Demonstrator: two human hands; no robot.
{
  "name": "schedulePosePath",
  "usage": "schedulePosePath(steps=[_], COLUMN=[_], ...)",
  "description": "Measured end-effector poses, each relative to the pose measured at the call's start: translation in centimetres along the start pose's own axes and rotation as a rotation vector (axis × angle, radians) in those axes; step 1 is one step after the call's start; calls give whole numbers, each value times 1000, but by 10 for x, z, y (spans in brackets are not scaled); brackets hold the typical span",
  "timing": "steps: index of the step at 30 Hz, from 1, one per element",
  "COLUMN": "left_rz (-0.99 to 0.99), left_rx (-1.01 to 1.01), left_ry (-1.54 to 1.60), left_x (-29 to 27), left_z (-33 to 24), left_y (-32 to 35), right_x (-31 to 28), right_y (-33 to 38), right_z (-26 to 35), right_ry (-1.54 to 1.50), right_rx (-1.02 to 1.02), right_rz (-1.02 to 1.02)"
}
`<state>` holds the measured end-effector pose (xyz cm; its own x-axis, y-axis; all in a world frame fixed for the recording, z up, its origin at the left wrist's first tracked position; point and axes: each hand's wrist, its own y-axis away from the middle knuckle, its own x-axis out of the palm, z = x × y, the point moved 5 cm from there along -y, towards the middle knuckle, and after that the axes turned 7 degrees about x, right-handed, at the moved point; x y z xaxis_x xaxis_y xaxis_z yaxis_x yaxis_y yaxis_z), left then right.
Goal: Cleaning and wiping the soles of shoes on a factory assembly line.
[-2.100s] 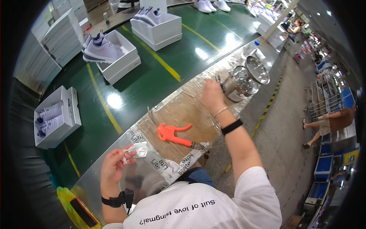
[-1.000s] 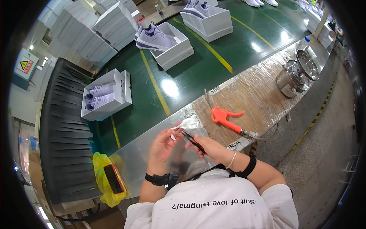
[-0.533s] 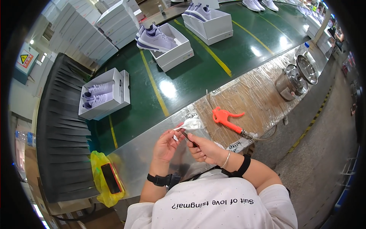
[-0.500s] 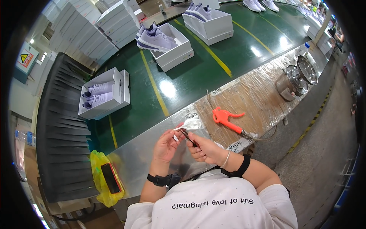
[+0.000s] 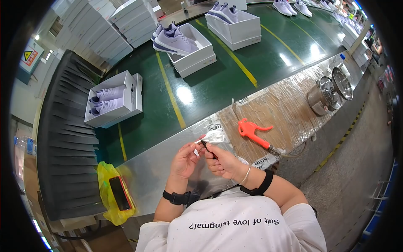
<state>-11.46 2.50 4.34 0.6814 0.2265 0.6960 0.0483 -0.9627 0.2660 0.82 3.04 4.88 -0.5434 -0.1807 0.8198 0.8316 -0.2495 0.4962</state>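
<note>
Left hand [image 5: 184, 159] raised, fingers curled, thumb and forefinger pinched; right hand [image 5: 222, 161] close beside it, fingers closed in a pinch; forearms bent inward

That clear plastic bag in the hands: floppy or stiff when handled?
Likely floppy: the small clear bag looks crumpled and sags between the left hand and right hand. Probably very light, since fingertips alone hold it. Its glossy film may be slippery.

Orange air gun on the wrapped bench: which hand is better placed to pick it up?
Probably the right. The orange air gun lies on the right hand's side, nearer to it, though its fingers pinch a thin dark tool. The left hand holds the small clear bag and would have to cross over.
</note>
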Motion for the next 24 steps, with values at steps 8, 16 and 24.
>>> schedulePosePath(steps=[8, 16, 24], left_rz=[44, -31, 8], left_rx=[-55, -92, 49], left_ry=[12, 27, -510], left_x=[-10, 3, -31], left_z=[5, 11, -48], left_y=[-5, -10, -34], right_x=[3, -4, -103], right_y=[-3, 13, 125], right_z=[3, 13, 114], right_ry=[-121, -53, 933], right_rx=[22, -38, -885], right_rz=[9, -4, -974])
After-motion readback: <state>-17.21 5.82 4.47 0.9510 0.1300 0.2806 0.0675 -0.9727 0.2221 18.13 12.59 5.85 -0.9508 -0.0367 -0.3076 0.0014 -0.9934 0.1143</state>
